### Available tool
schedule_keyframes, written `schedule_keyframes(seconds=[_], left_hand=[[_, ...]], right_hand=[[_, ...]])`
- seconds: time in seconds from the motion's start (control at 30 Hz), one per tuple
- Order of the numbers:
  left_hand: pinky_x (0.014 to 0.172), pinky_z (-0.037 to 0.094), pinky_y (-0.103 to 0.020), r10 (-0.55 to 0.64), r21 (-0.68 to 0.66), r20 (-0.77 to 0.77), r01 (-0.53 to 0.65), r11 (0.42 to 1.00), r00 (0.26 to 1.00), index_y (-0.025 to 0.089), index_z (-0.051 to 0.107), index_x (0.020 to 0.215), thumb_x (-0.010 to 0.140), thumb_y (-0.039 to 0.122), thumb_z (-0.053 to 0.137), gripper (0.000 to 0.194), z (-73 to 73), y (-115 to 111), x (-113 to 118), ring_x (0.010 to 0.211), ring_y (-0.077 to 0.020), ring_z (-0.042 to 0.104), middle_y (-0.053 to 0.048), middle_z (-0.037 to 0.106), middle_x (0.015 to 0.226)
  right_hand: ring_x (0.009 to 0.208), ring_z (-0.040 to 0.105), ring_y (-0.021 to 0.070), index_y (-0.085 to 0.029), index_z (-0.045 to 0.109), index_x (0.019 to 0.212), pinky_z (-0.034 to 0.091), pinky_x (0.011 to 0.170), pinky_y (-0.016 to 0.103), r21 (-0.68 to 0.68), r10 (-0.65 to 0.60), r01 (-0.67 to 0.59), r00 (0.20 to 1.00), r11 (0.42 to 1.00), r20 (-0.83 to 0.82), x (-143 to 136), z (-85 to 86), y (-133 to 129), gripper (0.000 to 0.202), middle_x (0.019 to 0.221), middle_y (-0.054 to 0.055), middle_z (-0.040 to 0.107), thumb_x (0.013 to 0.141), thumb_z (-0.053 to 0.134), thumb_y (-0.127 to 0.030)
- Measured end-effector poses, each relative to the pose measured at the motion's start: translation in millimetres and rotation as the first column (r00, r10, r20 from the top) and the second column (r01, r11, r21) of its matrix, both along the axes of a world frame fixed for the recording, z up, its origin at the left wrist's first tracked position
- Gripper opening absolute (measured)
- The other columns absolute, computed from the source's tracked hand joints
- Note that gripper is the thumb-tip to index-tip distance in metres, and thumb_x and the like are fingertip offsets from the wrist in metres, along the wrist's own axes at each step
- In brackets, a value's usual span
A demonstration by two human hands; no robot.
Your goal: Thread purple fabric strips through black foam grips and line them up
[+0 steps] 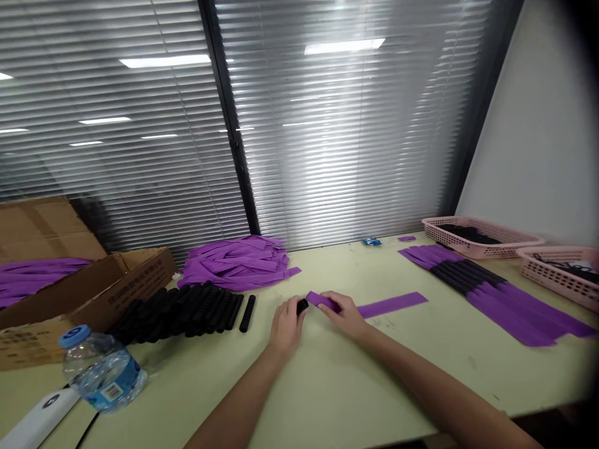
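Observation:
At the middle of the table, my left hand [286, 325] is closed around a black tube [302, 305], whose open end faces right. Just to its right, my right hand [345, 313] pinches a purple strip [393, 305] near its left end. The strip's tip lies close to the tube's mouth, with a small gap between them. Its long end runs out to the right over the tabletop. A single black tube [248, 313] lies left of my left hand, beside a pile of black tubes [201, 310].
Purple strips [234, 263] are heaped behind the tubes. At the left are a cardboard box [140, 274] and a water bottle [103, 371]. Purple strips with black tubes on them [500, 293] lie at the right, near two pink baskets [486, 249]. Blinds stand behind the green table [322, 393].

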State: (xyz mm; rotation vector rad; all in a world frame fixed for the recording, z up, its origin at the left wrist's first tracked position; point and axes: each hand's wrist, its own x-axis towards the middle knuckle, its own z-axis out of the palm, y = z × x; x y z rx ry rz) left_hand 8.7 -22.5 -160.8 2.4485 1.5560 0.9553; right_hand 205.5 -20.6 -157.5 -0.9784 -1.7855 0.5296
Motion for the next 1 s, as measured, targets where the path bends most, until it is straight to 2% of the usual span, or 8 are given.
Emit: schedule_keyframes(seconds=[0.13,0.27,0.4,0.47,0.63,0.8,0.9,1.0], left_hand=[[0.090,0.046,-0.036,-0.018,0.015,-0.019,0.018,1.000,1.000,0.021,0.045,0.123,0.095,0.026,0.042,0.028,2.5,-1,1,0.103,-0.0215,0.058,-0.007,0.061,0.112],[0.090,0.047,-0.037,-0.034,0.032,-0.044,0.036,0.999,0.998,0.023,0.045,0.126,0.096,0.027,0.040,0.030,3.9,-2,2,0.101,-0.0211,0.058,-0.007,0.060,0.111],[0.096,0.046,-0.037,-0.082,0.003,0.022,0.082,0.997,0.996,0.020,0.041,0.130,0.096,0.026,0.036,0.035,-1.7,0,2,0.111,-0.0215,0.055,-0.010,0.059,0.118],[0.098,0.045,-0.039,-0.106,-0.028,0.067,0.108,0.994,0.992,0.018,0.039,0.133,0.097,0.025,0.033,0.037,-4.5,1,1,0.117,-0.0221,0.053,-0.012,0.056,0.126],[0.098,0.045,-0.041,-0.121,-0.098,0.152,0.137,0.986,0.981,0.013,0.038,0.132,0.097,0.027,0.032,0.039,-6.4,0,0,0.117,-0.0239,0.054,-0.016,0.055,0.128],[0.093,0.047,-0.041,-0.131,-0.062,0.073,0.135,0.989,0.989,0.014,0.043,0.128,0.097,0.028,0.031,0.037,-8.9,2,1,0.111,-0.0247,0.058,-0.016,0.059,0.122],[0.091,0.048,-0.043,-0.146,0.006,0.001,0.146,0.989,0.989,0.015,0.044,0.127,0.096,0.027,0.031,0.035,-11.4,3,1,0.107,-0.0253,0.058,-0.015,0.060,0.118],[0.090,0.048,-0.044,-0.136,0.054,-0.020,0.137,0.989,0.991,0.014,0.044,0.127,0.097,0.027,0.031,0.036,-13.1,4,1,0.105,-0.0258,0.058,-0.016,0.059,0.117]], right_hand=[[0.088,0.060,0.0197,-0.020,0.062,0.105,0.047,0.079,0.031,-0.080,0.006,-0.012,0.997,0.997,-0.073,0,1.9,0,0.031,0.099,0.005,0.066,0.088,0.053,-0.044],[0.083,0.060,0.0182,-0.021,0.056,0.117,0.048,0.076,0.031,-0.116,-0.056,0.046,0.995,0.992,-0.086,0,-0.8,3,0.038,0.097,0.003,0.066,0.089,0.051,-0.046],[0.104,0.057,0.0204,-0.022,0.055,0.118,0.044,0.092,0.034,-0.039,0.001,-0.002,0.999,0.999,-0.038,0,-2.0,3,0.035,0.115,0.006,0.062,0.092,0.047,-0.043],[0.107,0.056,0.0208,-0.022,0.056,0.117,0.043,0.095,0.035,0.002,0.026,-0.026,1.000,1.000,-0.003,0,-1.7,2,0.032,0.116,0.007,0.062,0.093,0.045,-0.041],[0.097,0.059,0.0201,-0.022,0.061,0.110,0.046,0.088,0.035,0.066,0.033,-0.033,0.999,0.997,-0.013,-4,0.6,-1,0.027,0.105,0.008,0.064,0.093,0.046,-0.038],[0.086,0.059,0.0187,-0.020,0.064,0.096,0.046,0.079,0.032,0.032,-0.015,0.020,0.987,0.999,-0.158,-5,4.1,0,0.024,0.091,0.006,0.064,0.092,0.050,-0.039],[0.082,0.058,0.0174,-0.021,0.065,0.093,0.045,0.075,0.031,0.026,0.042,-0.039,0.989,0.999,-0.141,-4,3.4,0,0.022,0.088,0.005,0.062,0.092,0.050,-0.037],[0.082,0.057,0.0170,-0.022,0.064,0.099,0.045,0.075,0.031,0.083,0.131,-0.125,0.989,0.989,-0.069,-2,0.8,0,0.019,0.089,0.005,0.061,0.090,0.055,-0.036]])
